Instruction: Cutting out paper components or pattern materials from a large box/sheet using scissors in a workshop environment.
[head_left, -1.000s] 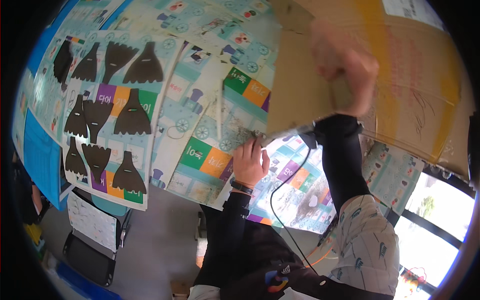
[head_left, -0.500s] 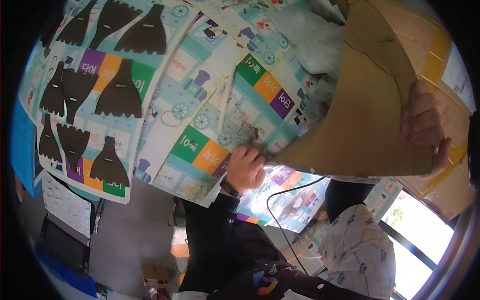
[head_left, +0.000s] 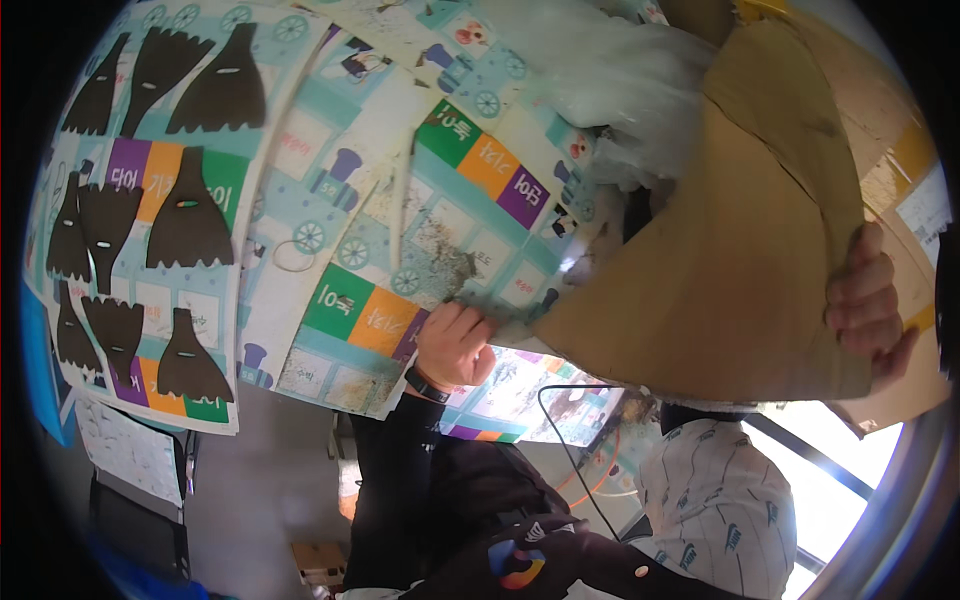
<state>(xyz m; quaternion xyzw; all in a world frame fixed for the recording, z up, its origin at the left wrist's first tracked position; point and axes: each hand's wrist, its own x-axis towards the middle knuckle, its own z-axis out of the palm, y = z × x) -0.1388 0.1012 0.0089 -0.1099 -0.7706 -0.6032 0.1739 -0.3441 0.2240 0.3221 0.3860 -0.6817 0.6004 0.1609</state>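
A large curved sheet of brown cardboard (head_left: 700, 260) is raised at the right, in front of me. My right hand (head_left: 866, 300) grips its right edge, fingers curled over the near face. My left hand (head_left: 455, 345), with a dark watch on the wrist, is closed at the edge of the paper-covered table. A small pale tip (head_left: 512, 334) shows between its fingers and the cardboard's left point; what the fingers hold is hidden. Dark crumbs (head_left: 455, 255) are scattered on the printed sheets (head_left: 330, 345) just beyond this hand.
Several flat, dark brown fan-shaped pieces (head_left: 190, 225) with scalloped edges and slots lie at the left. A thin pale stick (head_left: 399, 210) and a loop (head_left: 293, 256) rest mid-table. Translucent plastic (head_left: 620, 90) is bunched behind the cardboard. A black cable (head_left: 560, 430) hangs below.
The view has shifted, so the table appears farther left and lower. The cardboard and my right hand have moved right relative to the table, widening the gap from my left hand.
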